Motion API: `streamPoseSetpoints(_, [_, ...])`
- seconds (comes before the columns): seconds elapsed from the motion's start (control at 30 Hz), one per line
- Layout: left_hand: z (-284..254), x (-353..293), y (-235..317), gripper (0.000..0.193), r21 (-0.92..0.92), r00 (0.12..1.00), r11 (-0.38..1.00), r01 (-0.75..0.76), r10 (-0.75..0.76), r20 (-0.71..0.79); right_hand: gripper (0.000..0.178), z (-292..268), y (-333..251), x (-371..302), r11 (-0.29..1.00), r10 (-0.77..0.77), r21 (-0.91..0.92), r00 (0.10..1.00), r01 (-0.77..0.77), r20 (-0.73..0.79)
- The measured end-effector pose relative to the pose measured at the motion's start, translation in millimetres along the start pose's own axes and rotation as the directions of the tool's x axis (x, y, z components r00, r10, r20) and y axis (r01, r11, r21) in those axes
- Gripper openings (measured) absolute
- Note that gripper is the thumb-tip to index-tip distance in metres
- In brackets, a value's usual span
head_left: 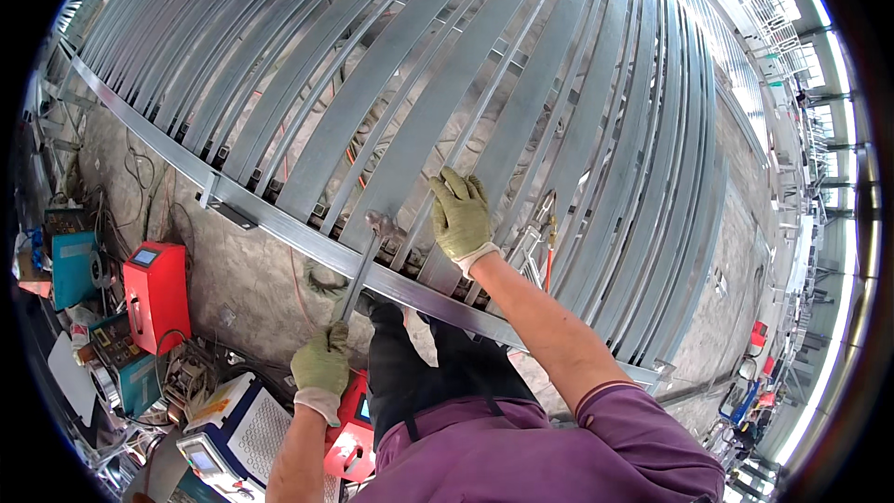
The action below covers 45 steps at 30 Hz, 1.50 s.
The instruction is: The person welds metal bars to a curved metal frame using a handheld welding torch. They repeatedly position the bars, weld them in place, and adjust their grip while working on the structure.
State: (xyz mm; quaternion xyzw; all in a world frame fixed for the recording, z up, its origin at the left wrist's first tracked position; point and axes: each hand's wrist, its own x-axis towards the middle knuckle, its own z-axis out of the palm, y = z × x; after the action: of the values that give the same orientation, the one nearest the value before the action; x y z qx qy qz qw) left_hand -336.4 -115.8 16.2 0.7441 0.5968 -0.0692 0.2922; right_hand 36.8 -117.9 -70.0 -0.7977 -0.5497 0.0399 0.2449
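Note:
My left hand (321, 363), in a green work glove, is wrapped round the lower end of a hammer (359, 272) with a long metal handle. The hammer's head is up over the near ends of the long grey metal bars (447, 93); whether it touches them I cannot tell. The bars run away from me, side by side, from a metal edge rail (279, 221). Farther right, my gloved right hand (461, 214) lies with fingers stretched over the bars and grips nothing. Just right of it, a metal clamp-like tool (533, 247) rests on the bars, with an orange hose near it.
A red machine (160, 296) stands on the floor at the left, near teal boxes (73, 265) and cables. Closer to me are a white and blue machine (265, 428) and another red box (352, 442). Concrete floor shows between the bars.

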Motion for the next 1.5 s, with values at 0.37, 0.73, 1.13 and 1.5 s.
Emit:
streamPoseSetpoints(0.37, [-32.6,10.3,10.2,0.044,0.062,0.998,0.996,-0.065,0.065,0.003,0.044,1.5,-3.1,4.7,1.000,-0.005,0.008,0.999,0.005,-0.033])
streamPoseSetpoints(0.73, [-36.0,9.5,14.1,0.048,0.048,0.998,0.997,-0.068,0.068,-0.005,0.045,1.8,-4.7,2.3,1.000,0.015,0.016,1.000,-0.015,-0.027])
streamPoseSetpoints(1.13, [-33.9,3.5,32.6,0.047,0.024,0.999,0.999,-0.027,0.026,0.045,0.043,4.3,-3.6,0.2,0.999,0.038,0.021,0.999,-0.038,-0.021])
streamPoseSetpoints(1.5, [-35.3,9.8,17.6,0.052,0.092,0.990,0.996,0.006,-0.019,0.140,0.042,2.4,-5.9,6.4,0.997,0.036,0.072,0.999,-0.036,-0.004])
